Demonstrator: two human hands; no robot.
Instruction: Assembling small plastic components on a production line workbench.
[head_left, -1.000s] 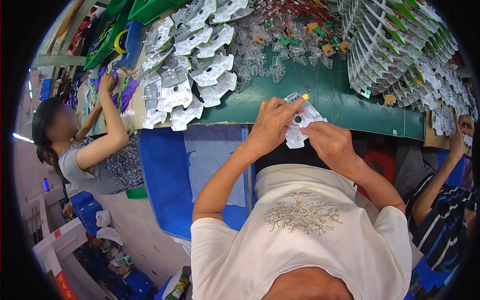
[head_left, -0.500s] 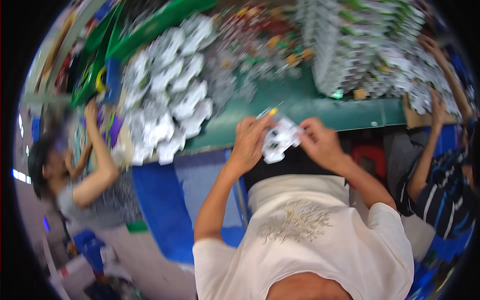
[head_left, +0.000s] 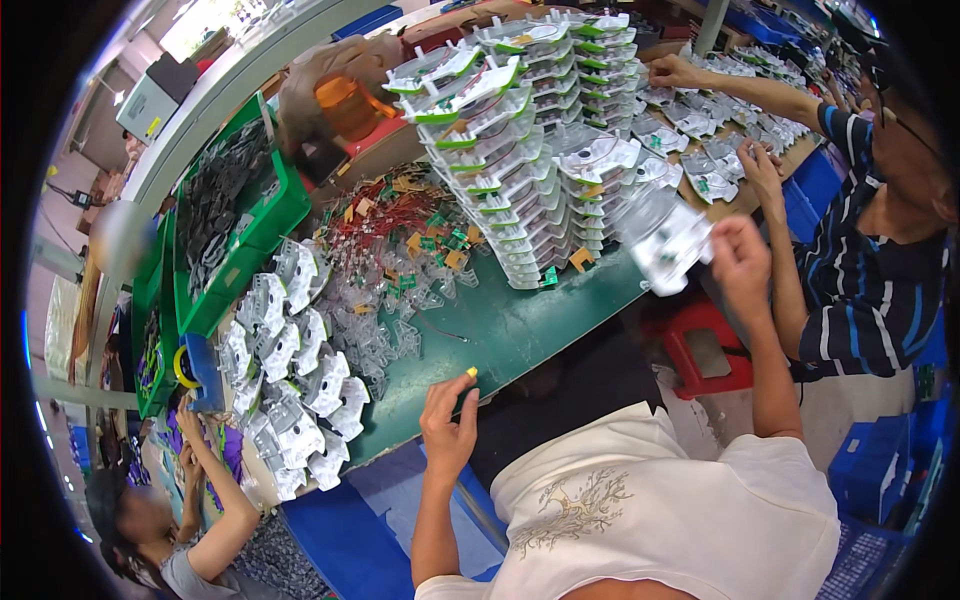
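No text, number or sign can be read, the small yellow label [head_left: 153,127] on the pale box [head_left: 143,108] at upper left being too small to make out.

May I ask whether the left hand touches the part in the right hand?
Apart: the head view shows a stretch of green table between the left hand and the white part.

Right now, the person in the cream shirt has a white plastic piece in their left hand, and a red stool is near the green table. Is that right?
Not quite. The head view shows the person in the cream shirt holding the white plastic piece in their right hand, not their left hand. The red stool is near the green table, as you said.
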